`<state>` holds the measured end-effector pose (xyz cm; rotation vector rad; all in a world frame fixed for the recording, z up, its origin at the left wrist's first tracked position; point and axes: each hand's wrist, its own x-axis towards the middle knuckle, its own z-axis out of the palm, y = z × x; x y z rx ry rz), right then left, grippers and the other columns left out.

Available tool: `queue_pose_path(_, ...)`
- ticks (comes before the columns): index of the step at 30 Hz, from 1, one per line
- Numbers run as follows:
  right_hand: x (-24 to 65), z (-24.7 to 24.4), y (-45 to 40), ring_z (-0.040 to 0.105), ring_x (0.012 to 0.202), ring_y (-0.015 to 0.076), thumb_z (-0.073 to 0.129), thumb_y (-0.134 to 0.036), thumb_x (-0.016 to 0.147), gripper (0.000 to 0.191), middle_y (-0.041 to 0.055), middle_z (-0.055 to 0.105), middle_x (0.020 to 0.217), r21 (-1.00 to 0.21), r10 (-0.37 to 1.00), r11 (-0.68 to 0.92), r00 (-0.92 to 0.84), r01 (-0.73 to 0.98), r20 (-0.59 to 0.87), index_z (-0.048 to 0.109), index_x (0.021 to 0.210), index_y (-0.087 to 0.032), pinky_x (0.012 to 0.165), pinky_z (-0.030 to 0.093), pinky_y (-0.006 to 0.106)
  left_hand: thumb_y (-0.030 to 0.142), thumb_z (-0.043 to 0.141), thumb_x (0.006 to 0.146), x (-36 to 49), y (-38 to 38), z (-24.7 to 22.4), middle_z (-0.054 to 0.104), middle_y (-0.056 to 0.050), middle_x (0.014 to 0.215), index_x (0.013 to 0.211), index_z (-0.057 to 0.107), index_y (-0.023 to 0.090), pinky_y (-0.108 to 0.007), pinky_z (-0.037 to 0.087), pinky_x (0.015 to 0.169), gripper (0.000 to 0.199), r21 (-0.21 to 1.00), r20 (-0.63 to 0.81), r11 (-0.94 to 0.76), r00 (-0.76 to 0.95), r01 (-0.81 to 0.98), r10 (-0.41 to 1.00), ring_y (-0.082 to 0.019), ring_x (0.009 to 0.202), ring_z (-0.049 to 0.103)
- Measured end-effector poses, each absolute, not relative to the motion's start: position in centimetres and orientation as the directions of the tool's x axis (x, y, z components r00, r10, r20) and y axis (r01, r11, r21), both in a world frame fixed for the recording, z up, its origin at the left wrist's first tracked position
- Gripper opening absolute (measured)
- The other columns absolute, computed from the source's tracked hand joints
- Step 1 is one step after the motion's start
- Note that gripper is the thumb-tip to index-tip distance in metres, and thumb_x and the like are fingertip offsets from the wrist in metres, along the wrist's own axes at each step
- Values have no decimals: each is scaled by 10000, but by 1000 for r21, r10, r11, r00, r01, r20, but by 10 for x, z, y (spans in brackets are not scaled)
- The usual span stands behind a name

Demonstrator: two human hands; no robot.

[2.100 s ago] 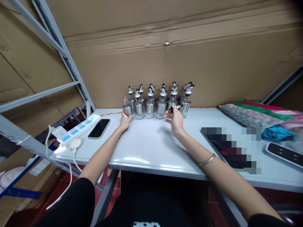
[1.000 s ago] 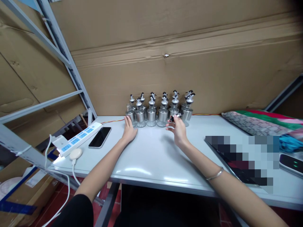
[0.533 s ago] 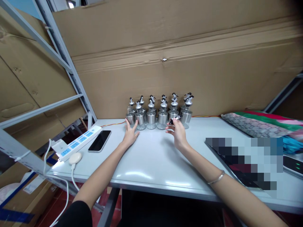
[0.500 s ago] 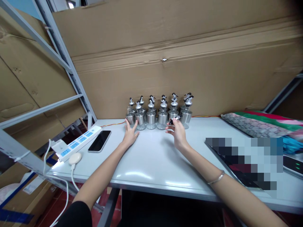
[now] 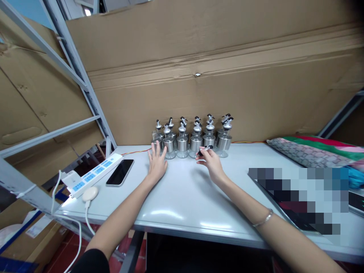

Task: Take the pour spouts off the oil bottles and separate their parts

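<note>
The left hand (image 5: 157,165) is spreading its fingers in front of the leftmost bottles, its grip wide and holding nothing; whether the fingertips are touching the glass is hard to tell. Those fingers are partly hiding a clear glass bottle without a spout (image 5: 154,135), whose bare neck is showing at the left end of the group. The right hand (image 5: 212,163) is keeping a narrow grip on a small black-and-silver pourer spout (image 5: 209,147), whose lower part is disappearing among the fingers, just in front of the bottles.

Glass bottles with brushed-metal sleeves (image 5: 182,144) and silver, black-tipped spouts are standing upright in two rows on the glossy pale-grey table (image 5: 182,189); the front row is covering much of the back one. Behind them a creased brown cardboard sheet (image 5: 182,98) is rising, with a small torn hole.

At right, pixelation is masking most of a dark flat slab (image 5: 295,218), and the picture's edge is cutting off a patterned fabric bundle (image 5: 307,151) and a black-topped device (image 5: 356,201). At left, a black-screened phone (image 5: 120,173) is lying near a white power strip with blue socket panels (image 5: 96,175); no writing is readable.
</note>
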<state>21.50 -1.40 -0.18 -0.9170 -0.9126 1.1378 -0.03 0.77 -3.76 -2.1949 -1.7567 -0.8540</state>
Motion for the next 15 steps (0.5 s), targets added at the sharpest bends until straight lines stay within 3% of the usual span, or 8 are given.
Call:
queue_pose_path(3, 213, -2, -16, 613, 567, 116, 658, -266, 657, 222, -10, 651, 688, -945, 990, 113, 113, -308, 82, 576, 843, -178, 501, 502, 219, 152, 507, 800, 6, 2, -29, 41, -110, 1553, 1381, 378, 209, -557, 87, 1140, 598, 161, 574, -425, 266, 891, 774, -306, 1434, -38)
queue_pose_path(5, 213, -2, -18, 623, 567, 122, 665, -251, 644, 206, 1, 662, 700, -960, 997, 80, 16, -267, 79, 582, 816, -174, 523, 510, 230, 261, 510, 842, 14, -4, -25, 174, -128, 1528, 1372, 381, 208, -501, 188, 1138, 549, 176, 545, -560, 394, 809, 740, -281, 1428, 123)
queue_pose_path(8, 211, -1, -23, 625, 581, 131, 663, -326, 668, 215, 8, 659, 714, -978, 979, 78, -170, -196, 112, 612, 801, -165, 560, 520, 259, 413, 568, 820, 29, -14, -23, 419, -148, 1394, 1372, 366, 203, -457, 331, 1073, 625, 279, 475, -661, 498, 697, 725, -274, 1297, 395)
queue_pose_path(11, 210, -3, -26, 633, 673, 152, 651, -431, 700, 291, 13, 653, 776, -978, 931, 136, -317, -159, 181, 618, 829, -172, 612, 520, 284, 429, 566, 826, 42, -23, -26, 532, -150, 1272, 1369, 351, 172, -428, 402, 1004, 638, 421, 449, -653, 481, 629, 753, -259, 1160, 518)
queue_pose_path(15, 208, -13, -22, 579, 687, 145, 632, -478, 730, 313, -13, 607, 716, -960, 896, 277, -347, -48, 276, 549, 807, -186, 640, 477, 279, 354, 564, 831, 48, -27, -30, 602, -126, 1163, 1331, 388, 162, -389, 463, 921, 564, 521, 457, -630, 435, 576, 776, -227, 1007, 595)
